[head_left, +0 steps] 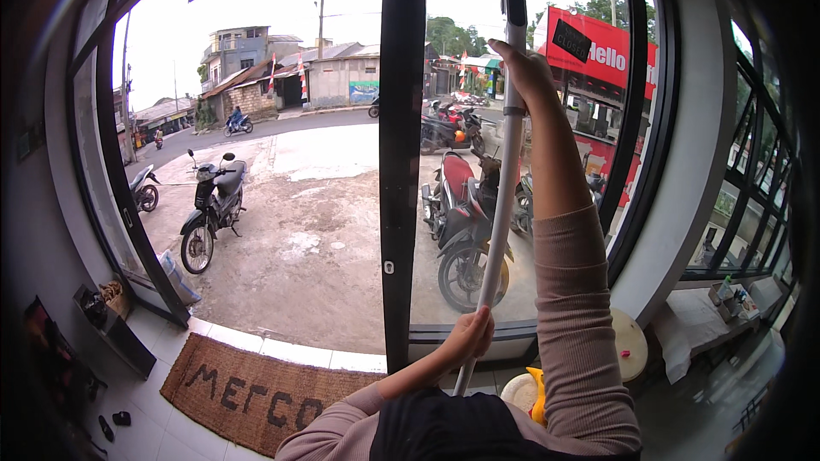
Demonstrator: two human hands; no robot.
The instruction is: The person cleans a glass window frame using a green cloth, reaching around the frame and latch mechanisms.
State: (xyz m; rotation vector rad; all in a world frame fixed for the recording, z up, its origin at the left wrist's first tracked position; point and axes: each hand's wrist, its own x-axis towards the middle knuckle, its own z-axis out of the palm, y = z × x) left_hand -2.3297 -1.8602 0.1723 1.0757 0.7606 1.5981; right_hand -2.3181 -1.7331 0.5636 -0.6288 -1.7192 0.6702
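Note:
A long white pole (501, 205) with a dark upper section runs upright in front of me, leaning slightly right at its top. Its upper end passes out of the picture. High up, my right hand (528, 77) is closed around the pole just below the dark section, one finger sticking out to the left. Lower down, my left hand (471, 335) grips the same pole in a fist. Behind the pole stands a glass door panel (461, 290) in a black frame, with a small dark sign (571, 41) hanging on the right.
Left of the black door post (401, 162) is a doorway with a brown doormat (231, 388) before it. Outside, motorbikes stand parked, one (213, 196) near the entrance. Beside me are a round stool (628, 346), a yellow object (536, 393) and a cloth-covered table (692, 324).

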